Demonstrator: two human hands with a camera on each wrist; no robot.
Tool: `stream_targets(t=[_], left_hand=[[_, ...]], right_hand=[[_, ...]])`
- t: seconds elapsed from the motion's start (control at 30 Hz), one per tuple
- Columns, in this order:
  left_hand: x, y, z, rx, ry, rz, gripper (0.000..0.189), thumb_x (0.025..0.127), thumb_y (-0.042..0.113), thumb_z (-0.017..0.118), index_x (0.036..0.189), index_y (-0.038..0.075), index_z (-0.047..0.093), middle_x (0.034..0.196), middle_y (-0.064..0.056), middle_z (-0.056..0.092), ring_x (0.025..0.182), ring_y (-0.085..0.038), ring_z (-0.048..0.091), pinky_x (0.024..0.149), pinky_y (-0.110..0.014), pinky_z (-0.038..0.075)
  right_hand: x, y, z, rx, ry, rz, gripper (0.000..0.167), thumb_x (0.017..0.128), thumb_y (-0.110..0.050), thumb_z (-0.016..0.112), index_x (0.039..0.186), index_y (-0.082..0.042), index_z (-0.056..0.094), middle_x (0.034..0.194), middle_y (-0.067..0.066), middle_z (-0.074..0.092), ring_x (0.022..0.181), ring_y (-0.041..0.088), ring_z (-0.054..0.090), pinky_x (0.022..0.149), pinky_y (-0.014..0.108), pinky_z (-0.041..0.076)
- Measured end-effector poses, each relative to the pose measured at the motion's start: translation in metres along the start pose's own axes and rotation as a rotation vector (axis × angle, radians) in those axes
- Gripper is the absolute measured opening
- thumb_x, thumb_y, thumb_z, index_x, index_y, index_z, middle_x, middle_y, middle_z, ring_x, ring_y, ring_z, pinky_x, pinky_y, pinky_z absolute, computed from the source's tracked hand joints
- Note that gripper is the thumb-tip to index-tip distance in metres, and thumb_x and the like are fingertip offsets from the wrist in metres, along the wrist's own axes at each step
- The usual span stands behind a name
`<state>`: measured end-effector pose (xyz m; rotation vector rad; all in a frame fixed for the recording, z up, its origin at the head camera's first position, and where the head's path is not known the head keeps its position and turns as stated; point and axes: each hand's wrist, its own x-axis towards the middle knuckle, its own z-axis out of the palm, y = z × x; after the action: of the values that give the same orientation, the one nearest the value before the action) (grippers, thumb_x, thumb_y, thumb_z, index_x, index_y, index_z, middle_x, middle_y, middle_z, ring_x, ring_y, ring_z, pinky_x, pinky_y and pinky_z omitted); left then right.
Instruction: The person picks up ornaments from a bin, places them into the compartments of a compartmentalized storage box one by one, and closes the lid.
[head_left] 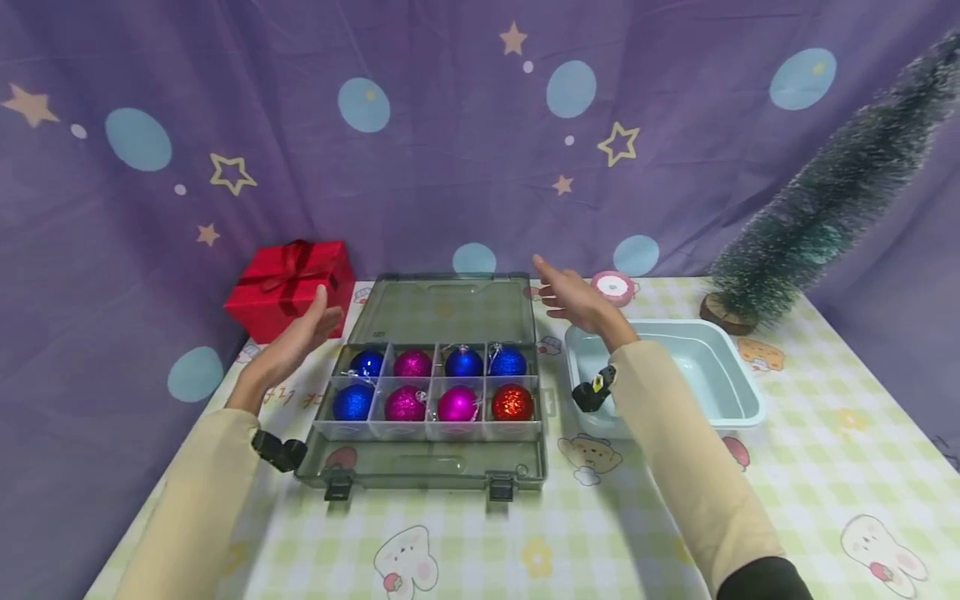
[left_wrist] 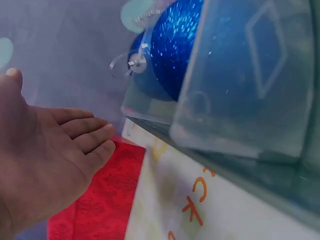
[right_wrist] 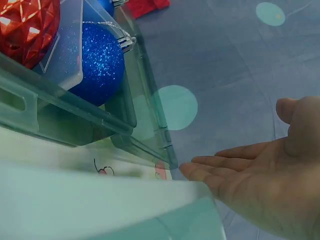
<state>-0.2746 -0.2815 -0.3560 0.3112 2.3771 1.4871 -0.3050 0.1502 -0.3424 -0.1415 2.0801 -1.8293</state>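
Observation:
A clear green plastic case (head_left: pixel 420 461) lies with its lid (head_left: pixel 450 308) folded back on the table. Its divided tray holds several Christmas baubles: blue ones such as this glittery blue bauble (head_left: pixel 353 402), magenta ones such as this magenta bauble (head_left: pixel 457 405), and one red bauble (head_left: pixel 512 403). My left hand (head_left: pixel 302 336) hovers at the case's left, fingers extended and palm turned inward, holding nothing. To the right of the lid, my right hand (head_left: pixel 573 297) is raised with straight fingers, also holding nothing. Both palms show bare in the wrist views.
A red gift box (head_left: pixel 288 287) with a dark bow stands back left. Right of the case is a light blue plastic basin (head_left: pixel 712 367), partly behind my right forearm. A small artificial tree (head_left: pixel 817 208) rises back right, and a pink-rimmed roll (head_left: pixel 613 287) lies near the curtain.

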Motion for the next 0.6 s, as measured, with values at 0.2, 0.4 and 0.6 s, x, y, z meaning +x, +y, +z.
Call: stream_targets(t=[0.2,0.4,0.6], left_hand=[[0.02,-0.011,-0.002,-0.166,-0.02,-0.046,0.106,0.101,0.073,0.003,0.156,-0.017,-0.006,0.164,-0.037,-0.008,0.153,-0.046,-0.007,0.125,-0.052,-0.005],[0.034,-0.008,0.003,-0.244,-0.031,-0.062,0.108,0.098,0.075,0.001,0.156,-0.016,-0.008,0.164,-0.036,-0.01,0.154,-0.044,-0.008,0.126,-0.05,-0.007],[0.044,-0.002,0.007,-0.245,-0.02,-0.066,0.108,0.098,0.075,-0.002,0.155,-0.016,-0.01,0.164,-0.036,-0.012,0.153,-0.045,-0.011,0.125,-0.052,-0.008]], right_hand=[[0.007,-0.001,0.003,-0.014,-0.018,0.076,0.089,0.11,-0.054,0.033,0.16,0.012,-0.001,0.164,0.037,0.01,0.153,0.048,0.013,0.125,0.052,0.019],[0.015,0.001,0.01,-0.031,-0.017,0.131,0.084,0.11,-0.053,0.033,0.162,0.007,0.006,0.165,0.036,0.006,0.154,0.048,0.009,0.126,0.053,0.016],[0.018,0.003,0.018,-0.072,-0.029,0.156,0.08,0.111,-0.054,0.031,0.165,0.002,0.009,0.171,0.021,0.01,0.154,0.048,0.007,0.126,0.055,0.013]])
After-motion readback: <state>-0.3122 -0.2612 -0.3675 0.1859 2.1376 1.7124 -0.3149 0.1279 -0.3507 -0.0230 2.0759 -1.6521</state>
